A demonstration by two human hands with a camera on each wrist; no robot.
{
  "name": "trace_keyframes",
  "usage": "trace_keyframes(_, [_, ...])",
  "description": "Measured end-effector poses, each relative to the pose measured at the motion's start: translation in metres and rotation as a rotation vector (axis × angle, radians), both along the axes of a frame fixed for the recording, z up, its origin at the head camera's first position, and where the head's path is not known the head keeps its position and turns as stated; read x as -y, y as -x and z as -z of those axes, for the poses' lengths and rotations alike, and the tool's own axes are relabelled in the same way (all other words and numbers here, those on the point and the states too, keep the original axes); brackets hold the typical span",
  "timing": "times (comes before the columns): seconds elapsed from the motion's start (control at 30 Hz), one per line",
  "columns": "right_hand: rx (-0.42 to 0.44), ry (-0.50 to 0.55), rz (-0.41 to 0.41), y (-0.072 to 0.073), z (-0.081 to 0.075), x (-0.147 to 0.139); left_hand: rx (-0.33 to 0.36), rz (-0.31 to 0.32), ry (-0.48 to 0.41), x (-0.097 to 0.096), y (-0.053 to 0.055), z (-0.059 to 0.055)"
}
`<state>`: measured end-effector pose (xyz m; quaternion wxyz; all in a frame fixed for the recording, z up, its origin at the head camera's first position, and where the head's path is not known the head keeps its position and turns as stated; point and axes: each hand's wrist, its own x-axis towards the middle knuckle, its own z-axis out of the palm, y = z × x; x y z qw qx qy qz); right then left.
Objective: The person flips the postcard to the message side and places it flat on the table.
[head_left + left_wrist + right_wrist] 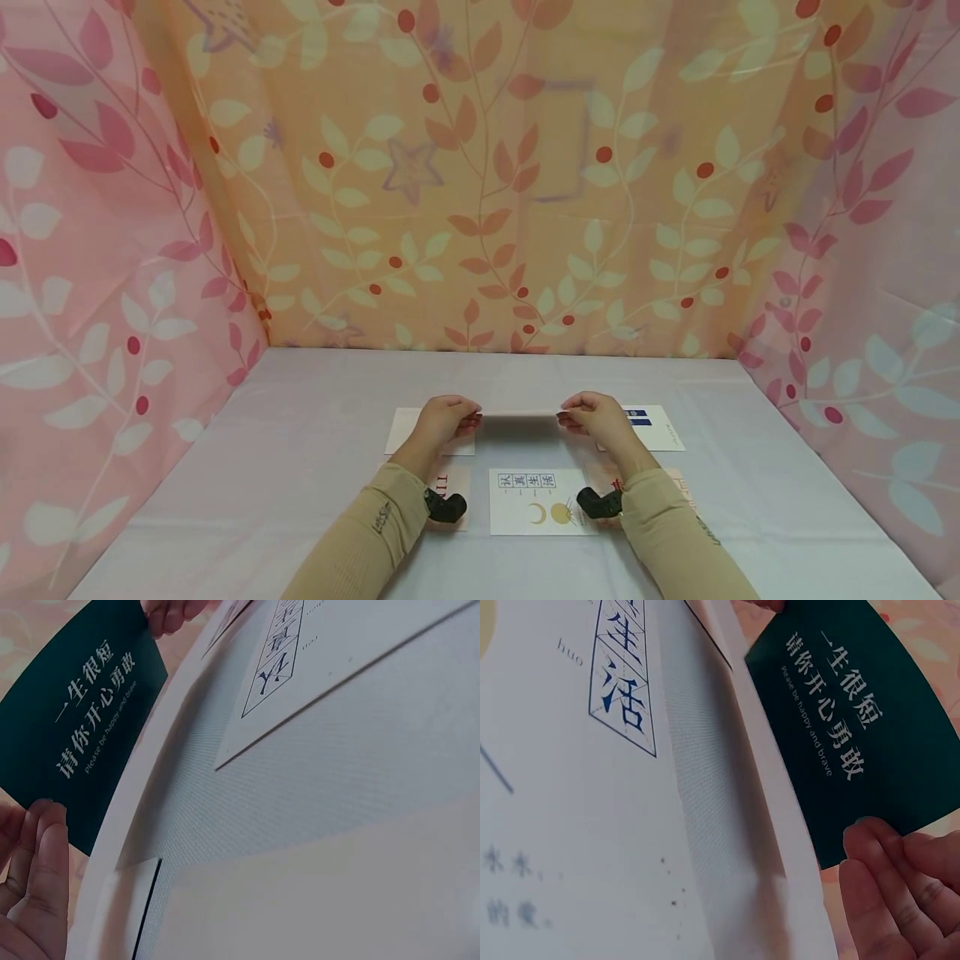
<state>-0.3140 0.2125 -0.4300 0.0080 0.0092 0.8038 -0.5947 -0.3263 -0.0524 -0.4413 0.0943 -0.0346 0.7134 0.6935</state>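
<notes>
A dark green card with white Chinese characters and small English text is held up above the table, slightly bowed. My left hand pinches one end of it between thumb and fingers. The opposite end is pinched by my right hand. From the head view the card shows nearly edge-on, its printed face turned away. On the table just in front of it lies a white card with boxed characters, a yellow sun and a moon.
At the back left a plain white card lies partly under my left hand. A white card with blue blocks is at the back right. Forearms partly cover a card with red letters and a pinkish card. Patterned curtains enclose the table.
</notes>
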Motion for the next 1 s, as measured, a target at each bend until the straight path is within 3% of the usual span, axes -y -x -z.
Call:
trace_keyframes(0.47, [0.064, -0.009, -0.009, 0.002, 0.003, 0.000, 0.024, -0.005, 0.011, 0.001, 0.001, 0.004])
trace_keyframes(1.0, [0.050, -0.066, 0.000, 0.000, 0.004, 0.000, -0.010, -0.046, 0.042, -0.002, 0.001, 0.010])
